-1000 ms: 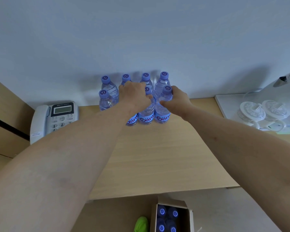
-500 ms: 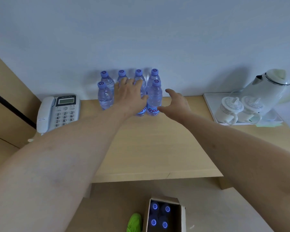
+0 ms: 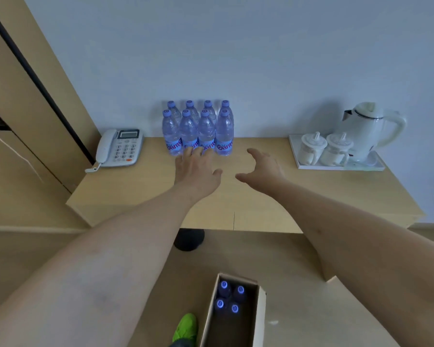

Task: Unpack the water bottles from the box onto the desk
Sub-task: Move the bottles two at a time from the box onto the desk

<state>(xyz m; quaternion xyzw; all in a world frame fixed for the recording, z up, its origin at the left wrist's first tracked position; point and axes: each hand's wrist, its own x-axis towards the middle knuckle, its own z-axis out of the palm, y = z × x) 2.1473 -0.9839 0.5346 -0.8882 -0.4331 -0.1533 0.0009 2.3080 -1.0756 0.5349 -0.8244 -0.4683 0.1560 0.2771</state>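
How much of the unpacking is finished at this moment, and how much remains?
Done: eight clear plastic water bottles with blue caps stand in two rows on the light wooden desk. In hand: nothing; left hand and right hand are open. Left: four bottles in the brown cardboard box.

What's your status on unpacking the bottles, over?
Left hand and right hand open, empty, above the desk. Eight bottles standing by the wall. Four bottles remain in the box. Nothing blocking.
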